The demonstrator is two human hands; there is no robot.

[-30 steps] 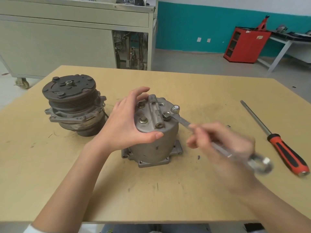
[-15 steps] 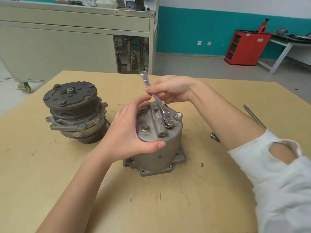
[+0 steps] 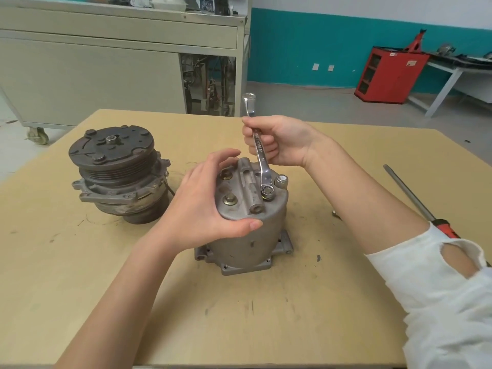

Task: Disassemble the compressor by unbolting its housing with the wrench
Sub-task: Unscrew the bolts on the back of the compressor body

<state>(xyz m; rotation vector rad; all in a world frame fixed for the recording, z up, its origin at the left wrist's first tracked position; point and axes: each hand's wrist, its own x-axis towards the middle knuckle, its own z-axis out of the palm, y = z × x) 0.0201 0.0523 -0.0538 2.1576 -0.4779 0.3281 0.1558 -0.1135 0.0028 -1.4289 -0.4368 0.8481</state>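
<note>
Tangle inside the open bay of the grey cabinet (image 3: 93, 75), upper left of the frame, is too dim for me to sort out. Below it a second compressor (image 3: 117, 171) stands pulley-up on the table (image 3: 80, 288), clear of the one I am working on. My left hand (image 3: 202, 203) wraps the top of the compressor housing (image 3: 250, 241) at frame centre, thumb on the near rim and fingers arched over the far edge, as it did half a second ago. The wrench (image 3: 262, 158) has its ring seated over a bolt (image 3: 267, 192) on the housing's top, hiding most of the head. Its shank rises toward upper centre, leaning slightly further right than before. My right hand (image 3: 282, 142) is closed around that shank, fingers curled. A small loose fastener (image 3: 336, 214) peeps out beside my forearm. The screwdriver (image 3: 410, 190) at right has most of its red handle behind my torn white sleeve (image 3: 439, 302). The red cabinet (image 3: 391, 75), upper right, has open shelves whose contents I cannot make out.
</note>
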